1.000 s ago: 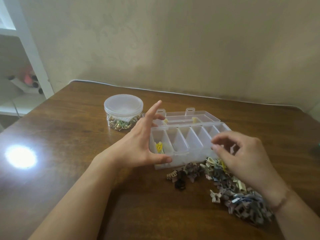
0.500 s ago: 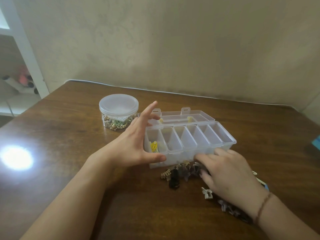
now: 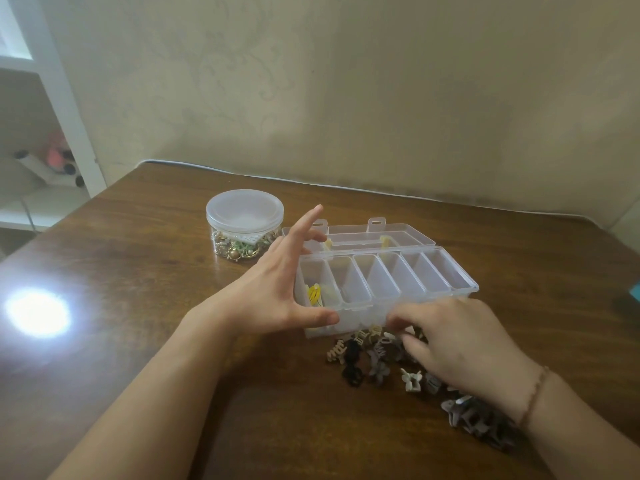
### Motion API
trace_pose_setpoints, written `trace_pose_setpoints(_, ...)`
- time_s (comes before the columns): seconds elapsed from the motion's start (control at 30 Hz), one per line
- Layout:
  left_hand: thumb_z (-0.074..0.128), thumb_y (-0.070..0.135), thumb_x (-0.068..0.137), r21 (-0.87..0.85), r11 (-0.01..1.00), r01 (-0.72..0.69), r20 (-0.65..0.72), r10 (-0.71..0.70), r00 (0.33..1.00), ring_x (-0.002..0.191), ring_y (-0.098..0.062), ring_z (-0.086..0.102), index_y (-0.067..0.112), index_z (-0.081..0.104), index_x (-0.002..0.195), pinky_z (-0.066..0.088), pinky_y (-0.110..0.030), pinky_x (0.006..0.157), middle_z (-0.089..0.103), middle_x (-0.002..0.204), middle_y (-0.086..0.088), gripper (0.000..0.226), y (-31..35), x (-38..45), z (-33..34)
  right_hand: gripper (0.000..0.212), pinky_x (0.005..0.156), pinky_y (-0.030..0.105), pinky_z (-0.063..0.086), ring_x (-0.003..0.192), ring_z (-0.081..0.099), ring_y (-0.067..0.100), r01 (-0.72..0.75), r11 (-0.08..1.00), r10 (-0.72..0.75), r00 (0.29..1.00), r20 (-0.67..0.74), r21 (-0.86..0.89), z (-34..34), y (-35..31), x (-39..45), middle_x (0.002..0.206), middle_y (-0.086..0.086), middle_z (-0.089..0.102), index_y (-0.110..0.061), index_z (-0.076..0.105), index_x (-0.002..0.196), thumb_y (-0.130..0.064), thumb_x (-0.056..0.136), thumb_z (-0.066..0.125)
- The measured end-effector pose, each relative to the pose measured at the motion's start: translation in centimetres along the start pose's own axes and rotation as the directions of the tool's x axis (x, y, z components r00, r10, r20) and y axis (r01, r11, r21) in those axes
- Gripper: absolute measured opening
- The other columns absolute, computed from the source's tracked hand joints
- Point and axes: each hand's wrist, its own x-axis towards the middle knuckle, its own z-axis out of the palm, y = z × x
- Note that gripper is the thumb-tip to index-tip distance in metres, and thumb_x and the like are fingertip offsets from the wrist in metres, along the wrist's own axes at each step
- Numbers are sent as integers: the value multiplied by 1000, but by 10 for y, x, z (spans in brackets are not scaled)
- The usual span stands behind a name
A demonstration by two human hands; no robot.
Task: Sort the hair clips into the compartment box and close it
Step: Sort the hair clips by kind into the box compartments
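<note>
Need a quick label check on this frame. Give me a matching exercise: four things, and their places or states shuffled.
Things:
1. round jar
2. yellow clip
3. left hand
4. pile of hair clips

Places or states:
A. on the table in front of the box
B. in the box's leftmost compartment
C. lid on, behind and left of the box
D. braced against the left end of the compartment box

Pairs: 1-C, 2-B, 3-D, 4-A

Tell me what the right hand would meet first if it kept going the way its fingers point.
The right hand points forward-left over the hair clips; going on, its fingertips would likely meet the near wall of the compartment box first, though depth is unclear.
</note>
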Motion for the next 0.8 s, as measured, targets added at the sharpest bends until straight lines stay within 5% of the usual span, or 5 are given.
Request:
trace_pose_setpoints(0.2, 80, 62, 67, 3, 1000, 0, -1, 0, 1000, 135, -9, 39, 53, -10, 152, 35, -45, 117, 35, 144, 16, 123, 0, 0, 0, 31, 83, 26, 55, 97, 61, -4, -75, 993, 65, 992, 106, 86, -4, -4, 2, 102, -26, 67, -45, 58, 113, -23, 93, 53)
trace_pose_setpoints(0.47, 78, 64, 67, 14, 1000, -4, 3, 4, 1000, 136, -9, 39, 53, -10, 152, 35, -44, 117, 35, 144, 16, 123, 0, 0, 0, 29, 84, 30, 54, 103, 60, 1, -86, 986, 53, 974, 220, 143, -13, -18, 3, 108, -22, 66, -46, 57, 113, -34, 87, 60)
trace_pose_setpoints(0.8, 77, 67, 66, 19, 1000, -9, 0, 9, 1000, 136, -8, 38, 54, -11, 151, 35, -43, 117, 34, 143, 17, 122, 1, 0, -1, 29, 80, 28, 51, 99, 60, 9, -52, 997, 45, 991, 129, 57, -5, -31, 2, 106, -14, 65, -43, 50, 117, -33, 92, 60)
